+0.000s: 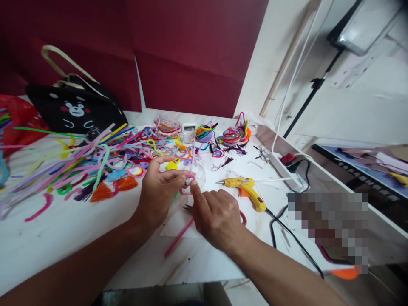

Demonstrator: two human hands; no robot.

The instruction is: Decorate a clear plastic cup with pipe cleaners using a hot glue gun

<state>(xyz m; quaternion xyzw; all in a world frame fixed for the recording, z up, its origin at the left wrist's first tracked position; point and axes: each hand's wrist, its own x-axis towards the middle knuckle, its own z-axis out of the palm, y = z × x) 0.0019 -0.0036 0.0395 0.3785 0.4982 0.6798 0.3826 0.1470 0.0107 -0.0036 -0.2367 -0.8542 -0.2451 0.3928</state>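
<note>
My left hand [162, 182] is closed, its thumb and fingers pinching a short pink pipe cleaner [190, 176] against a clear plastic ball [200, 173]. The index finger of my right hand [216, 214] reaches out and touches the pink piece, while its other fingers curl into the palm. Dark scissor blades [188, 207] stick out to the left of that hand, and an orange handle [244, 218] shows on its right. Whether the scissors are held or lie beneath is hidden. A magenta pipe cleaner [179, 238] rests on the table below.
A yellow glue gun [247, 189] lies right of my hands, its black cord [295, 236] trailing to the front. Behind it is a white power strip [286, 170]. Loose pipe cleaners [95, 165] heap up on the left, before a black bag [76, 106]. Decorated balls [204, 132] stand at the back.
</note>
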